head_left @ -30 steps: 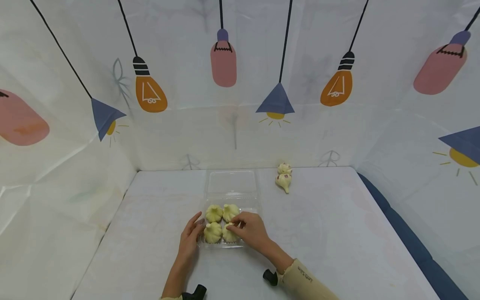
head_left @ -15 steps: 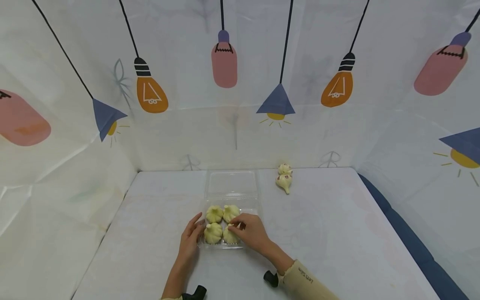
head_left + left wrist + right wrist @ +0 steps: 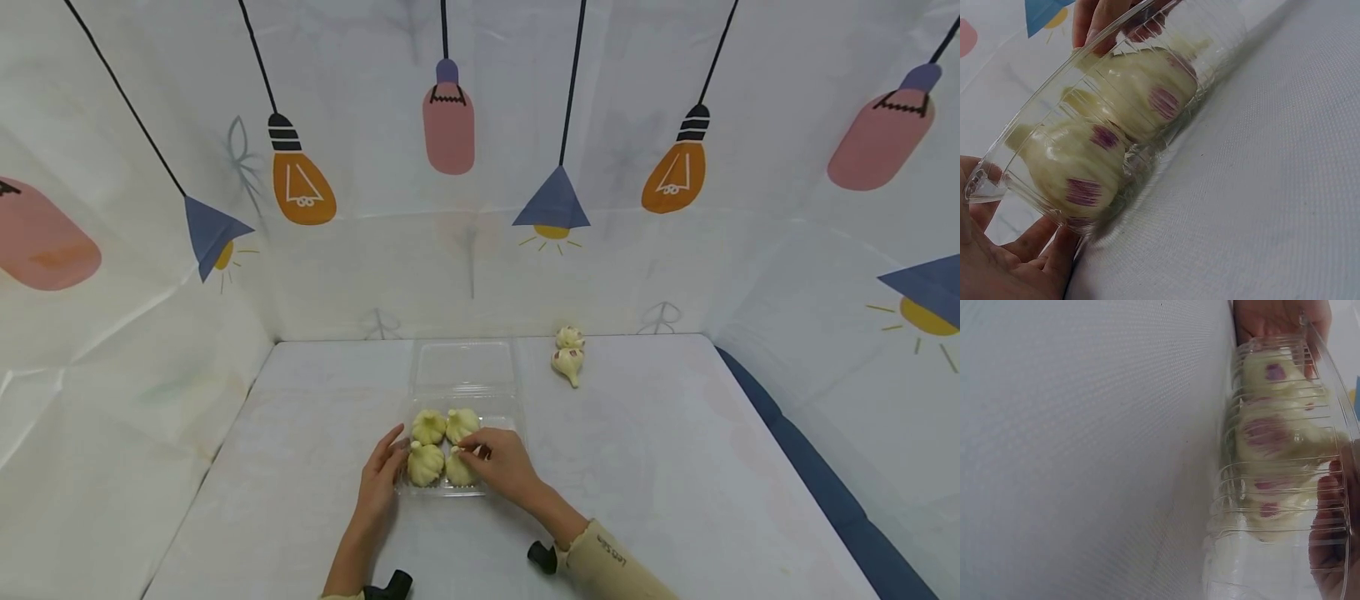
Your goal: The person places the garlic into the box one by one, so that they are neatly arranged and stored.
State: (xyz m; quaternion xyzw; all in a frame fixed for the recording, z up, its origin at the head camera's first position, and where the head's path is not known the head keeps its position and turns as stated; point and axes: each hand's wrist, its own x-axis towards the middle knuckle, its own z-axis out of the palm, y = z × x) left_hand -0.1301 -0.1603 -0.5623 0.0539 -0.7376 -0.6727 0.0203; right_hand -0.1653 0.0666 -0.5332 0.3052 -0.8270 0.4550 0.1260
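In the clear container [image 3: 498,408], front right, a garlic bulb [image 3: 459,472] is pinched by the right hand [image 3: 501,460]; the container should be lightly steadied by the relaxed left hand [image 3: 380,472] at its left side.

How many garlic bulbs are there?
6: four bulbs in two rows in the clear box, two bulbs on the table, right of it. The right hand may hide more.
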